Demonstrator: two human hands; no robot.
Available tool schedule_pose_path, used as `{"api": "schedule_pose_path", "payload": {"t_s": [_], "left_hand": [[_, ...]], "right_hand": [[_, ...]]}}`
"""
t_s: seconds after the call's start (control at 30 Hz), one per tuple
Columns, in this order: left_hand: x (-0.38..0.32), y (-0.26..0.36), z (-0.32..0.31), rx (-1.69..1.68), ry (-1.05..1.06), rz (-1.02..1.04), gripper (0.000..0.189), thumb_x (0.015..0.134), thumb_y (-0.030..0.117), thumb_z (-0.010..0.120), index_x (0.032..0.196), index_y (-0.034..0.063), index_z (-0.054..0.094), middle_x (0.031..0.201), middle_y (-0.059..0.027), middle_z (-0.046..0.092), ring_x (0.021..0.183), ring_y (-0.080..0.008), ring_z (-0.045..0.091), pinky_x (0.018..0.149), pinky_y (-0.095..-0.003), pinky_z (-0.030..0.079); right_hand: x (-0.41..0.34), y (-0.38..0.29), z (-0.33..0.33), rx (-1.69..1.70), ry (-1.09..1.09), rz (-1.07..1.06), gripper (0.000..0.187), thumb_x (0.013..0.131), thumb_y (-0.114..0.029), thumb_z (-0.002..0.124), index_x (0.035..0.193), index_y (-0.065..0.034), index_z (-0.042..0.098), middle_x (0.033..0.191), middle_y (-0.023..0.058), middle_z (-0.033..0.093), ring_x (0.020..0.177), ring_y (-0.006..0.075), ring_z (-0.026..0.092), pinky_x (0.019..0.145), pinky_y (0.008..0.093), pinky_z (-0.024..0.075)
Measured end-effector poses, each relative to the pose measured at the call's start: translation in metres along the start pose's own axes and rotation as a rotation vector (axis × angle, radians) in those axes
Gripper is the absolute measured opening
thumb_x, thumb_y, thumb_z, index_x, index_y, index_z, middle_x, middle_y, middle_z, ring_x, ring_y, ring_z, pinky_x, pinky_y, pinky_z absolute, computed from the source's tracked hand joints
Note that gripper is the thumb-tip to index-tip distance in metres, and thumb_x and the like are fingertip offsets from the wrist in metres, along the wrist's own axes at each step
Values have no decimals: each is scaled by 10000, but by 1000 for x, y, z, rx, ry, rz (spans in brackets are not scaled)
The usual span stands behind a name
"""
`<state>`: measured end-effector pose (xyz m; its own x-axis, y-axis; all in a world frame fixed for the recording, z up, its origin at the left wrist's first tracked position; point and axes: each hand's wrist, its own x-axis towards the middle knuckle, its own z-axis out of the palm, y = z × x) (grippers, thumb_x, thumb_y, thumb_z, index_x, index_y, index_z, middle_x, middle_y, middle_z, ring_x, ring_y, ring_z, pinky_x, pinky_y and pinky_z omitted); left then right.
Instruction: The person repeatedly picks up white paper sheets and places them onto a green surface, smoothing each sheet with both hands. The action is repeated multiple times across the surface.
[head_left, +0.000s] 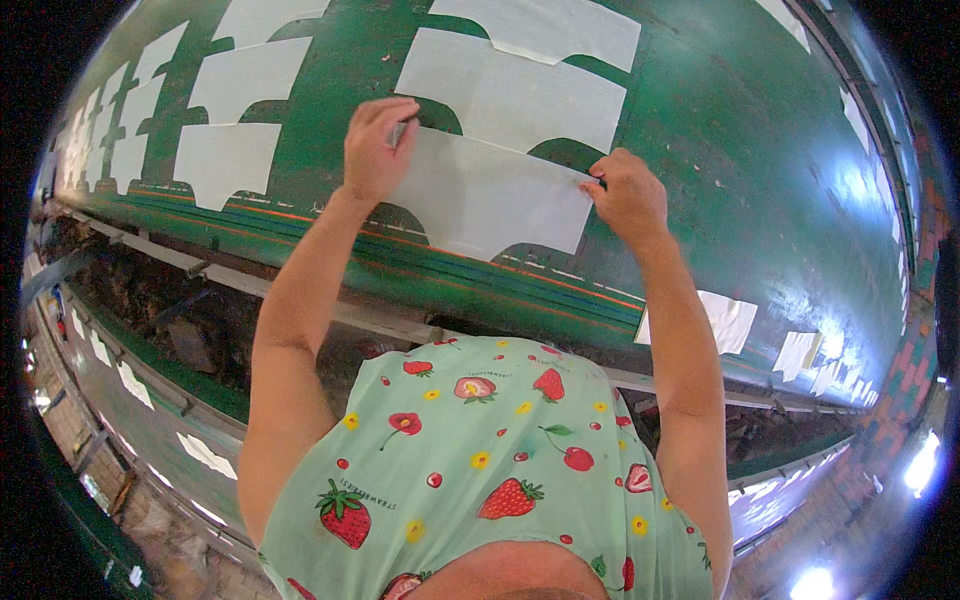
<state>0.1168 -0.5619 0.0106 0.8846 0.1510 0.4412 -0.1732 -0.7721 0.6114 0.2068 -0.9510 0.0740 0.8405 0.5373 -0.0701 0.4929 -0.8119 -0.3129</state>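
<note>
A cut white fabric panel (495, 191) with curved notches lies on the long green table (705, 135) in front of me. My left hand (380, 146) is at the panel's upper left corner, thumb and fingers curled round that edge. At its upper right corner, my right hand (630, 191) pinches the edge between thumb and fingers. Just beyond lies a second white panel (517, 94) of the same shape, and a third panel (555, 30) lies past it.
More cut white panels (229, 161) lie in rows along the table to the left. Small white pieces (726, 322) lie near the front edge at right. Orange and dark lines run along the near side. Other long tables stand behind me.
</note>
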Motion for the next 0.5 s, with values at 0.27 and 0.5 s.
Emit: {"api": "schedule_pose_path", "payload": {"t_s": [0.27, 0.5], "left_hand": [[-21, 50, -10, 181, -88, 111, 320, 920, 59, 734, 1228, 139, 773, 1414, -75, 677, 1376, -354, 590, 1231, -532, 415], [-49, 62, -93, -12, -486, -173, 182, 875, 64, 796, 1044, 133, 805, 1074, -58, 785, 1123, -293, 716, 1141, -478, 485]], "right_hand": [[-10, -49, -9, 252, -221, -270, 142, 880, -188, 773, 899, -54, 728, 986, 111, 723, 931, 312, 735, 804, 426, 576], [-96, -85, -36, 915, -875, -351, 136, 834, 27, 771, 959, -28, 762, 899, 22, 718, 816, 107, 654, 772, 304, 556]]}}
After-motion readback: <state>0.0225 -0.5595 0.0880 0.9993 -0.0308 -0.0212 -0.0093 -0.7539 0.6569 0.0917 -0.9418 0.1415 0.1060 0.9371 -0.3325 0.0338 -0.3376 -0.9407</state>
